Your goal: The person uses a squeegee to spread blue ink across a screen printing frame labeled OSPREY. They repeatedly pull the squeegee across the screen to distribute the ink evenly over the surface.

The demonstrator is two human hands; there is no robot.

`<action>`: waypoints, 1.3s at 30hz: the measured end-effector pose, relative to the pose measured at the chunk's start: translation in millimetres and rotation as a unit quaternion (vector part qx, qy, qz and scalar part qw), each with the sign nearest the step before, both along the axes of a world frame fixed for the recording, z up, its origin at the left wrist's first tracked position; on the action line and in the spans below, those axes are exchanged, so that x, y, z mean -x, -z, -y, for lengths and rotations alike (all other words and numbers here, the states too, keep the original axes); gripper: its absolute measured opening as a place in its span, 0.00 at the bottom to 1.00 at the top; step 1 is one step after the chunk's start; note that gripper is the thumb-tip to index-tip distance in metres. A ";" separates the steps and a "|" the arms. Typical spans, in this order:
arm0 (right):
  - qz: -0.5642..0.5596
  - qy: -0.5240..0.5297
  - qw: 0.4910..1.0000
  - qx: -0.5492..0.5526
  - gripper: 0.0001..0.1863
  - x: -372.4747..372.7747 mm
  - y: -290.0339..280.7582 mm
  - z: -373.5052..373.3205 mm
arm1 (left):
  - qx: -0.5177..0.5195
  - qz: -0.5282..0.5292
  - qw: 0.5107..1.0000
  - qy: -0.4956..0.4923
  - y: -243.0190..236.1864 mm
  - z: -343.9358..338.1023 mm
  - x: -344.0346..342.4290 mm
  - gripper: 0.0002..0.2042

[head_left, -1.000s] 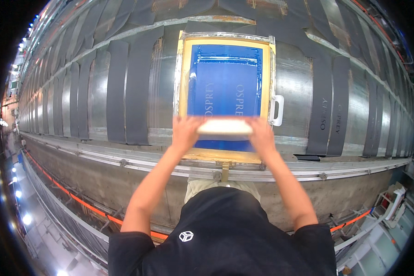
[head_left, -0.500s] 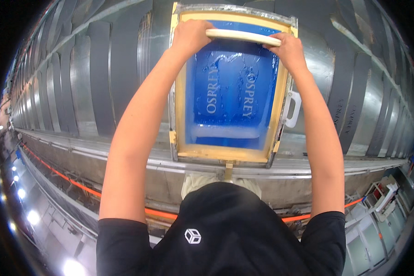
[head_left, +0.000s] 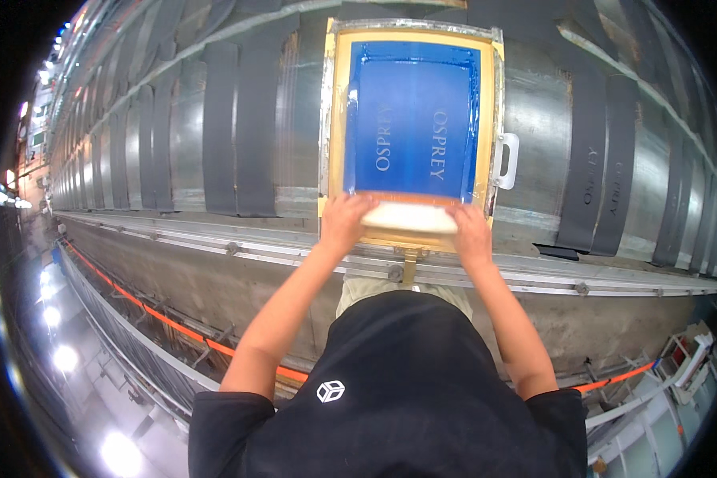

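A squeegee (head_left: 410, 217) with a pale handle and an orange blade lies across the near end of a screen printing frame (head_left: 493, 103). My left hand (head_left: 345, 223) grips its left end and my right hand (head_left: 472, 231) its right end. Motion blurs the squeegee a little. The blue mesh (head_left: 410, 119) carries two lines of pale lettering running lengthwise, with wet dark ink along its far edge and sides. Yellowish tape borders the mesh inside the metal frame. A white handle (head_left: 507, 161) sticks out from the frame's right side.
Dark grey fabric strips (head_left: 221, 127) lie in rows across a long metal table. Printed strips (head_left: 585, 159) with lettering are to the right. A metal rail (head_left: 295, 245) runs along the near edge, beside a bracket (head_left: 409, 267) at the frame. An orange line (head_left: 159, 319) runs below.
Both hands have drawn the squeegee from the far end of the frame to the near end. The streaky wet ink over the mesh now looks smooth.
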State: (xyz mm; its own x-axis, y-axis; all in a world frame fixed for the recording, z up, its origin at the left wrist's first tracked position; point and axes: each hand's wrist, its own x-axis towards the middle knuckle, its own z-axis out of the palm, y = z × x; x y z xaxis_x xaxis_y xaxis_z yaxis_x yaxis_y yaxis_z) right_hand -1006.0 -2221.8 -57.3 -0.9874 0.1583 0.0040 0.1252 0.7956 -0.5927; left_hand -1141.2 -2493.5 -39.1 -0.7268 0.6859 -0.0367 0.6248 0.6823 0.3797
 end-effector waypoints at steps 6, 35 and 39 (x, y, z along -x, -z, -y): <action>-0.056 0.112 0.973 0.194 0.28 35.1 8.0 -80.4 | -0.008 -0.010 1.000 0.008 -15.9 3.8 -19.4 0.21; -0.088 0.305 0.934 0.164 0.15 290.0 5.5 281.9 | -0.016 0.041 0.999 0.000 -31.8 377.0 128.1 0.29; -0.118 0.308 0.933 0.142 0.15 294.1 22.2 286.9 | -0.026 0.025 0.999 0.000 -36.4 394.4 125.4 0.31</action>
State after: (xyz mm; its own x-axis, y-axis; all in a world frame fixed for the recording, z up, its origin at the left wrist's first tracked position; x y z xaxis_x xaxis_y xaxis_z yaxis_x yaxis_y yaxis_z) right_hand -1300.1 -2508.6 -79.5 -0.6853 0.7237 0.0814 0.3469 0.4227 -0.8372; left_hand -1266.6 -2887.9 -2.7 -0.7251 0.6876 -0.0366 0.6040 0.6606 0.4458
